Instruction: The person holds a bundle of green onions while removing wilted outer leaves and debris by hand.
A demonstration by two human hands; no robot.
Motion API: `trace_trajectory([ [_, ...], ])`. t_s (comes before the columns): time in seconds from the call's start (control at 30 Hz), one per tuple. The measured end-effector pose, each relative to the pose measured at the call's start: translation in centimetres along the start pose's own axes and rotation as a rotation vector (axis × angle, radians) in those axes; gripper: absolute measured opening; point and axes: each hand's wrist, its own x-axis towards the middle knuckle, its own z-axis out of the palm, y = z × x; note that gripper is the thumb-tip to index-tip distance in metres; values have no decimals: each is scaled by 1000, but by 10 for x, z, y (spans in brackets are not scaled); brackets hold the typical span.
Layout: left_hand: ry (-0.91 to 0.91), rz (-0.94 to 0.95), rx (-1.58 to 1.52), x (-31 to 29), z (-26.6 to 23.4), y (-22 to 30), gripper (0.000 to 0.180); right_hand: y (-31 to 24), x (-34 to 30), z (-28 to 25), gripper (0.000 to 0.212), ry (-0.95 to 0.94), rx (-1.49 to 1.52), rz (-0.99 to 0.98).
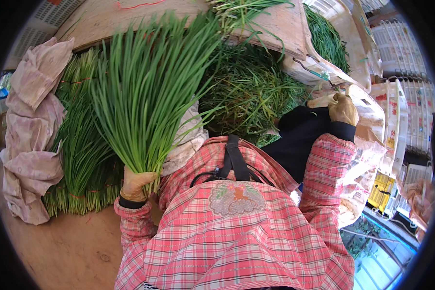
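My left hand [136,184], in a tan glove, is closed round the pale lower ends of a large bunch of garlic chives [152,92]. The green leaves fan upward and away from me. On the right, my gloved right hand [343,110] is curled closed beside the pale rim of a white sack [369,113]. Whatever its fingers grip is hidden from this view. Bundles of garlic chives [79,150], tied with red bands, are stacked left of the held bunch.
A crumpled pale cloth [31,121] drapes beside the stacked bundles. Ahead, loose green and yellowed leaves [253,92] lie in a heap below a wooden board [270,24] with more chives [241,12] on it. White plastic crates [396,46] stand at the far right.
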Motion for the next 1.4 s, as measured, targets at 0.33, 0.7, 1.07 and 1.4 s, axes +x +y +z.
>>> trace_trajectory([
  [0.33, -64, 61, -61, -1, -2, 0, 63, -237, -73, -32, 41, 153, 925, -1108],
  [0.7, -33, 8, -41, 0, -9, -9, 62, -255, -88, -17, 39, -334, 1096, -1053],
  [1.07, -11, 69, -38, -3, -11, -14, 59, -265, -99, -18, 15, -164, 988, -1150],
  [1.4, 1, 4, -75, -2, 1, 0, 53, -273, -113, -28, 38, 61, 791, -1314],
])
